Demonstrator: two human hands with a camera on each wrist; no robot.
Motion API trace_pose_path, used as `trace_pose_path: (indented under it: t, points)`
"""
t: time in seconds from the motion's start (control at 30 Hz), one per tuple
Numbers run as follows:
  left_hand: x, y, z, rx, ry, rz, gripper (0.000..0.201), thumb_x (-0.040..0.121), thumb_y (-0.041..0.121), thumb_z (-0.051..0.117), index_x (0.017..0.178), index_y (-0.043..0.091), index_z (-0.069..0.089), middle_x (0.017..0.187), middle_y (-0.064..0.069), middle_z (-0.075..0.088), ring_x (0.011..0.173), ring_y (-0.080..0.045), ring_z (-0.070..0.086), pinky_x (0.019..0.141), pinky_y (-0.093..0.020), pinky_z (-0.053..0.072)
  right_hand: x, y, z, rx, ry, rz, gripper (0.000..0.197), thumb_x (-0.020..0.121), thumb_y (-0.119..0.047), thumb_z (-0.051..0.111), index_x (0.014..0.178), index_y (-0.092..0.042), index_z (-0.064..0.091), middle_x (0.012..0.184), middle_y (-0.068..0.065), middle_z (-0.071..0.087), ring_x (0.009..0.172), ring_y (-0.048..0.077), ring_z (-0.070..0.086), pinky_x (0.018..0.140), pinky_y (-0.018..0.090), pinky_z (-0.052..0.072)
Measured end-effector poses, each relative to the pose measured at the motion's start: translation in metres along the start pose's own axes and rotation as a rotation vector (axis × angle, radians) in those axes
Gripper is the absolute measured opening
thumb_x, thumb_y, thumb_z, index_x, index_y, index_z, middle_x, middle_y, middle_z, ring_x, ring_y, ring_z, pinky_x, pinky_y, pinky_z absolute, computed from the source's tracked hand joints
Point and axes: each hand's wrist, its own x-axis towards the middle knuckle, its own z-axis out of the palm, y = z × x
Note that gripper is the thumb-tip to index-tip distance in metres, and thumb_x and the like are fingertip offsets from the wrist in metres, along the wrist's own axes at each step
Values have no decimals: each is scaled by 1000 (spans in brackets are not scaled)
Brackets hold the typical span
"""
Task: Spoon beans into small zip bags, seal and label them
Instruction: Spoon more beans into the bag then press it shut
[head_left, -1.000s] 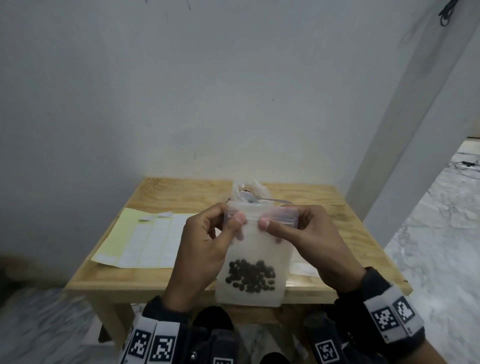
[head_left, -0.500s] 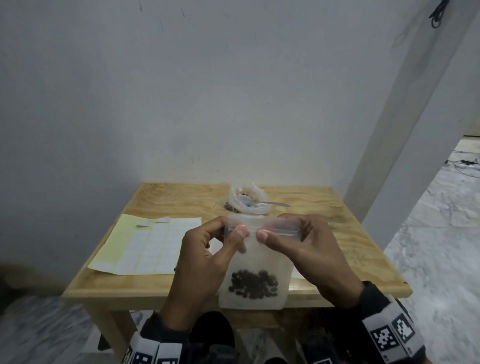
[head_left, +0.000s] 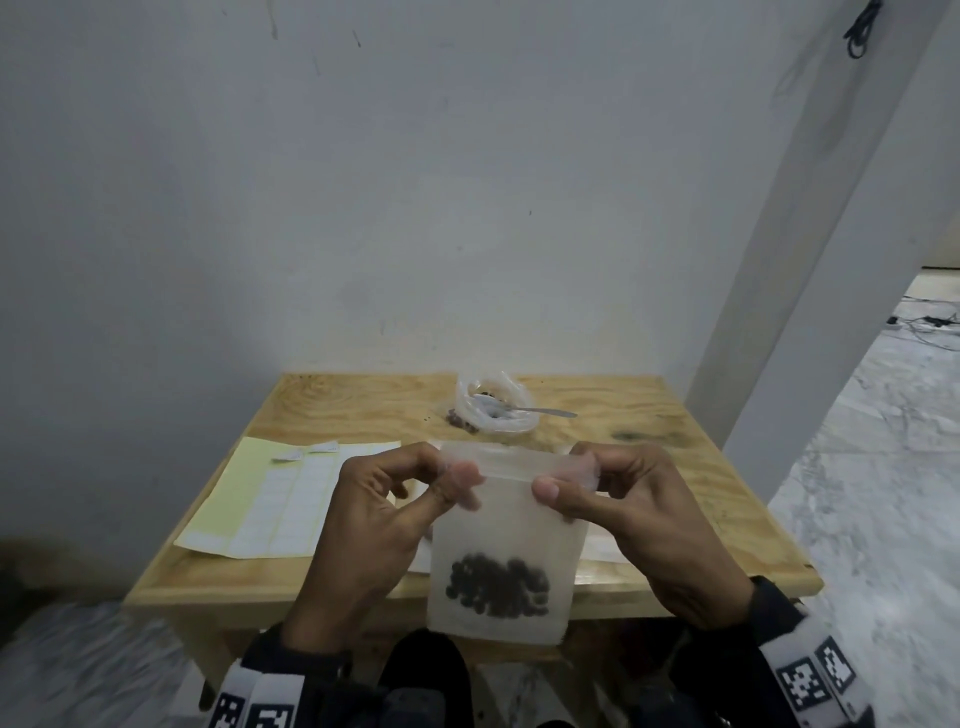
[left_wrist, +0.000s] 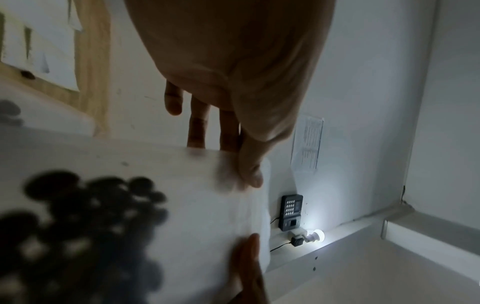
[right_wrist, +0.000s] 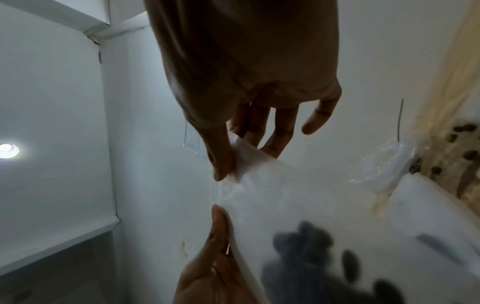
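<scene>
A small frosted zip bag (head_left: 511, 525) hangs upright in front of the table edge, with dark beans (head_left: 497, 580) heaped at its bottom. My left hand (head_left: 457, 480) pinches the left end of its zip strip between thumb and fingers. My right hand (head_left: 558, 483) pinches the right end the same way. The left wrist view shows the bag (left_wrist: 197, 207) and beans (left_wrist: 85, 230) close up, my thumb on its top edge. In the right wrist view the bag (right_wrist: 285, 197) is pinched at its corner.
On the wooden table (head_left: 363, 410) a clear open bag of beans (head_left: 493, 410) holds a metal spoon (head_left: 535, 410) at the back. A yellow sheet of white labels (head_left: 280, 499) lies at the left. The wall stands behind and a pillar (head_left: 831, 260) at the right.
My thumbs, close together at the middle of the zip strip, have slid apart toward its two ends. The bag stays upright in both hands.
</scene>
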Motion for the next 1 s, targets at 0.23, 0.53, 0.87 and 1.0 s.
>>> trace_pose_path:
  t: [0.23, 0.53, 0.87, 1.0]
  points:
    - [-1, 7, 4, -20, 3, -28, 21, 77, 41, 76, 72, 21, 76, 72, 8, 72, 74, -1, 58, 75, -27, 37, -2, -1, 4, -47, -12, -21, 21, 80, -24, 78, 90, -5, 80, 92, 9, 78, 89, 21, 74, 77, 29, 56]
    - [-9, 16, 11, 2, 68, 69, 7, 77, 25, 73, 75, 19, 73, 68, 24, 66, 73, 12, 56, 68, -2, 37, -4, -5, 14, -198, -6, -180, 14, 84, -26, 77, 87, -13, 81, 88, 1, 78, 86, 18, 74, 78, 33, 59]
    - [-1, 4, -4, -138, 33, -8, 24, 78, 46, 77, 88, 25, 78, 86, 5, 75, 77, -13, 60, 77, -51, 44, 0, 1, 4, -9, 16, -93, 31, 82, -17, 83, 67, 5, 67, 71, 23, 60, 67, 27, 57, 59, 50, 43]
    - [0, 2, -2, -200, -24, -80, 26, 73, 35, 83, 89, 14, 80, 90, -5, 77, 86, -25, 72, 78, -44, 56, -1, -1, 9, 43, -53, -98, 29, 80, -13, 80, 61, -1, 63, 69, 20, 54, 67, 25, 54, 61, 33, 45]
